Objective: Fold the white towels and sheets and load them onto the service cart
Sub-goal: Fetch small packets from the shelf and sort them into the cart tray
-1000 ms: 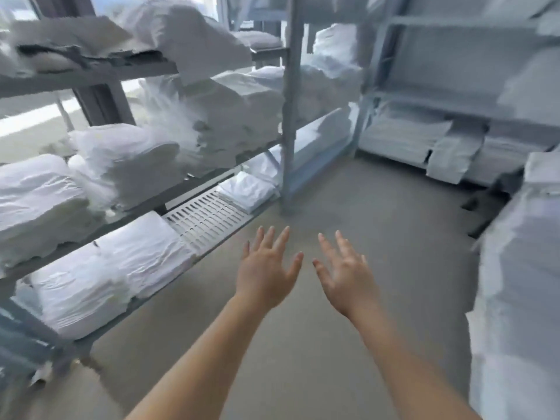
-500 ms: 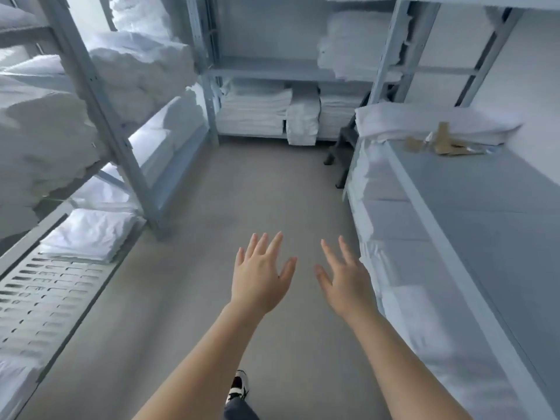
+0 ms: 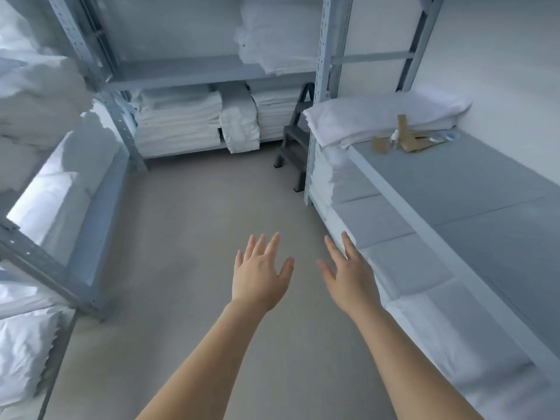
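One head-worn view looks forward and down at the floor (image 3: 188, 237); steel shelving (image 3: 194, 74) stands beyond it, far off; both forearms reach in from below, close.

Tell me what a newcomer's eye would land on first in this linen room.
First, the two bare hands, left hand and right hand, held out open over the grey floor, holding nothing. Next, the white folded linen stacks on the back rack's low shelf. Then the brown cardboard scraps beside a white pillow on the grey shelf top at right.
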A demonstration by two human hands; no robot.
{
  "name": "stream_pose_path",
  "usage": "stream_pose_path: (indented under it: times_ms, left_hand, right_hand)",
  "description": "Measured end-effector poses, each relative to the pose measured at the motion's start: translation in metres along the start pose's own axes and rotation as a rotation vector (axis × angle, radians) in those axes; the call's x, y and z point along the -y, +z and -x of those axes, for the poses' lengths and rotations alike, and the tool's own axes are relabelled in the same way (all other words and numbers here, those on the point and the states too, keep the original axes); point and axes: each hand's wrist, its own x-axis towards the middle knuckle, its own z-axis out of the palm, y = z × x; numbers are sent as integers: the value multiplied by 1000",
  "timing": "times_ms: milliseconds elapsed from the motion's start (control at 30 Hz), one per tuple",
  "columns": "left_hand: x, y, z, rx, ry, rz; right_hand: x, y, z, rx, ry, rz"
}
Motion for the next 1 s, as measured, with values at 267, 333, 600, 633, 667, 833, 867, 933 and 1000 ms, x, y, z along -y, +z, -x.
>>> stream_pose_path:
  times_ms: [267, 333, 600, 633, 667, 833, 867, 933, 1000]
  left_hand:
    - [-14, 20, -143, 61, 138, 24]
    - [-24, 31, -183, 74, 180, 21]
    - [-86, 61, -366, 114, 300, -28]
    - [-93, 64, -385, 125, 310, -35]
    - [-101, 68, -402, 135, 321, -44]
    - [-128, 91, -472, 193, 372, -74]
    - [-133, 96, -484, 208, 382, -82]
    - [-143, 107, -510, 237, 407, -89]
    - [-153, 119, -536, 268, 439, -88]
  right_hand:
    - [-20, 2, -123, -85, 106, 35]
    - [-33, 4, -158, -95, 135, 39]
    - [-99, -10, -313, -120, 228, 28]
    - [-107, -13, -329, -126, 236, 30]
    - [-114, -16, -344, -135, 246, 28]
    - [-151, -28, -404, -142, 317, 35]
    - [-158, -30, -413, -143, 333, 35]
    - [-172, -33, -430, -150, 367, 32]
    - [-187, -35, -448, -156, 407, 28]
